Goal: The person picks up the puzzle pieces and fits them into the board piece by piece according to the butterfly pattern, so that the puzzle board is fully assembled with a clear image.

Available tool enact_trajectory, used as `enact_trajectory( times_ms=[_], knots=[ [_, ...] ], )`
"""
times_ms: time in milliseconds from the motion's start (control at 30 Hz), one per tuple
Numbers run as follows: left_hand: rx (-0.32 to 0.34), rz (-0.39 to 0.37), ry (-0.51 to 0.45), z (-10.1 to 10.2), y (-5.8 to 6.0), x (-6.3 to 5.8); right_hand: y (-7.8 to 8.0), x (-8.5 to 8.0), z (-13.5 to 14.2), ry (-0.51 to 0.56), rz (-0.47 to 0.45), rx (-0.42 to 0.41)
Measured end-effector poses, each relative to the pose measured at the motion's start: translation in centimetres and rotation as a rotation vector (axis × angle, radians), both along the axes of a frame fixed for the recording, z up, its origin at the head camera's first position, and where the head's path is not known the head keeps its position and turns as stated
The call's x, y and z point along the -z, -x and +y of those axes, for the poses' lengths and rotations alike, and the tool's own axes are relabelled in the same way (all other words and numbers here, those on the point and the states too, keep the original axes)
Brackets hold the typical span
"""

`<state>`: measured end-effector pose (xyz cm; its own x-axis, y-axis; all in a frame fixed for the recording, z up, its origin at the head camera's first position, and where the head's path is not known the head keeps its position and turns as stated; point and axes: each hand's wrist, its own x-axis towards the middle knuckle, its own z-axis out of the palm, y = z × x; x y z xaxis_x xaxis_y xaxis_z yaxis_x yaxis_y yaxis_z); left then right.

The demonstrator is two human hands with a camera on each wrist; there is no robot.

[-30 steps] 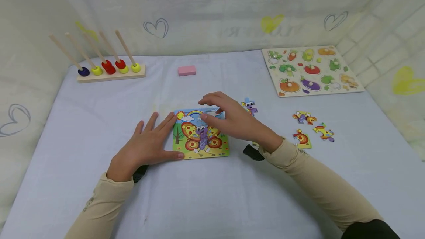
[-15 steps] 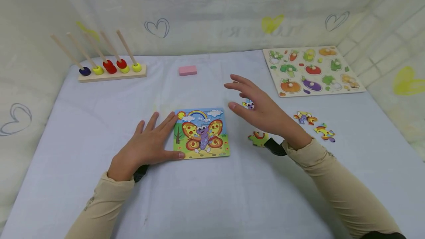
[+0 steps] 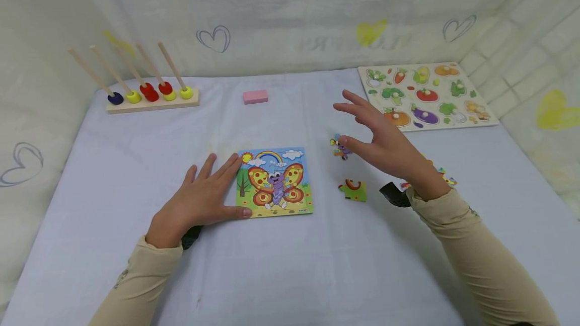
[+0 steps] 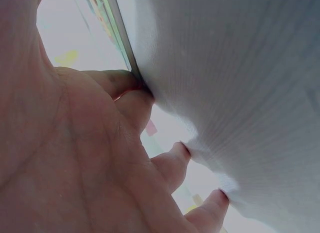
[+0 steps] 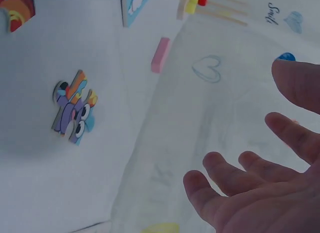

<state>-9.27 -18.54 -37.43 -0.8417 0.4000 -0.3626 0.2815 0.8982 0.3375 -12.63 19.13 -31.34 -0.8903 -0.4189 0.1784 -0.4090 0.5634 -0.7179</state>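
Note:
The square butterfly puzzle board (image 3: 275,185) lies flat on the white cloth in the middle of the head view. My left hand (image 3: 195,202) rests at its left side, fingers spread and straight, with the forefinger and thumb touching the edge. My right hand (image 3: 385,147) hovers to the right of the board with nothing in it, fingers apart. By its thumb lies a puzzle piece with the purple butterfly face (image 5: 75,110). Nearer me is a green puzzle piece (image 3: 355,191). Other puzzle pieces (image 3: 448,179) are partly hidden behind the right wrist.
A wooden bead-counting stand (image 3: 154,104) with upright pegs is at the back left. Near the back edge lies a pink block (image 3: 255,97). A vegetable peg puzzle (image 3: 439,107) occupies the back right. Printed cloth (image 3: 290,24) hangs behind the table.
My right hand has moved from above the board to the right, past the face piece, uncovering the board's picture and the green piece. My left hand has stayed put.

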Motion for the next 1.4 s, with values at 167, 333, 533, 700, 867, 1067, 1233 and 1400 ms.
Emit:
enact_trajectory(
  times_ms=[167,333,533,700,867,1067,1233,1400],
  knots=[
    [-0.001,0.000,-0.004,-0.1,0.0,0.0,-0.1,0.5,0.7,-0.070,0.003,0.030],
    [-0.003,-0.003,-0.007,-0.1,-0.1,0.0,-0.1,1.2,1.2,-0.087,0.012,0.031],
    [-0.002,-0.001,-0.001,-0.1,0.0,0.1,0.2,2.4,1.7,-0.077,0.053,0.012],
    [-0.005,-0.004,-0.003,0.0,0.0,0.0,0.4,3.0,1.9,-0.122,-0.001,0.030],
    [-0.007,-0.004,-0.005,0.0,0.0,0.0,0.7,3.4,1.9,-0.198,-0.086,0.034],
    [-0.003,0.001,-0.008,-0.1,-0.1,0.0,0.8,3.8,1.7,-0.270,-0.135,0.036],
    [-0.001,-0.001,-0.011,-0.1,0.0,0.0,1.0,4.2,1.6,-0.294,-0.133,0.033],
    [-0.001,-0.002,-0.008,-0.1,0.0,0.0,1.1,4.5,1.4,-0.317,-0.126,0.040]
  ],
)
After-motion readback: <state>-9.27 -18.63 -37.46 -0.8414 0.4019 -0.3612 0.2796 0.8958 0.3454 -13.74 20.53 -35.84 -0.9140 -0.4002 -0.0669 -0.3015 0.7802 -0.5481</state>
